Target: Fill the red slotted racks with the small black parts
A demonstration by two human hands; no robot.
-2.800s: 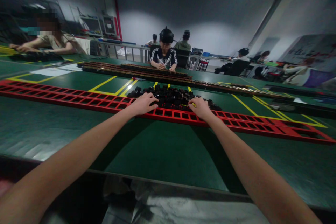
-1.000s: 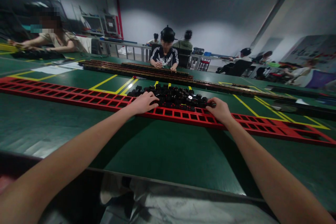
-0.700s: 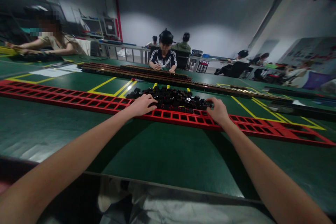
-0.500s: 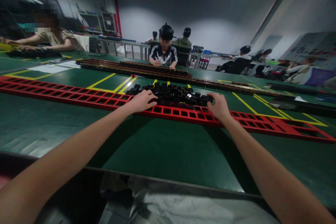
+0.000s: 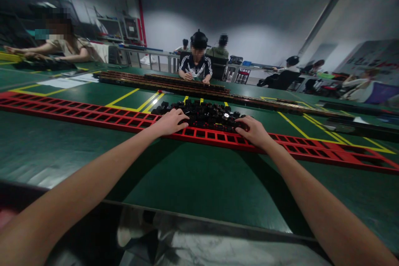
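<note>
A heap of small black block-like pieces point(image 5: 207, 113) lies at the middle of the table, along the far side of a long red slotted frame point(image 5: 215, 135). My left hand point(image 5: 172, 122) rests at the heap's left end, palm down over the frame, thumb and fingers apart. At the right end, my right hand point(image 5: 254, 130) reaches in with bent fingers on the pieces and its thumb apart from them. No held piece can be made out in either hand. The pieces are too small and dark to name their kind.
The green table point(image 5: 199, 174) carries yellow tape lines point(image 5: 124, 97). Long dark strips point(image 5: 162, 83) lie behind the heap, with white papers point(image 5: 67, 81) to their left. Across the table a person point(image 5: 196, 64) works; another person point(image 5: 68, 45) sits at the left.
My right hand has moved left, closer to the heap's middle, and the right end of the heap has drawn in. My left hand stays nearly in place.
</note>
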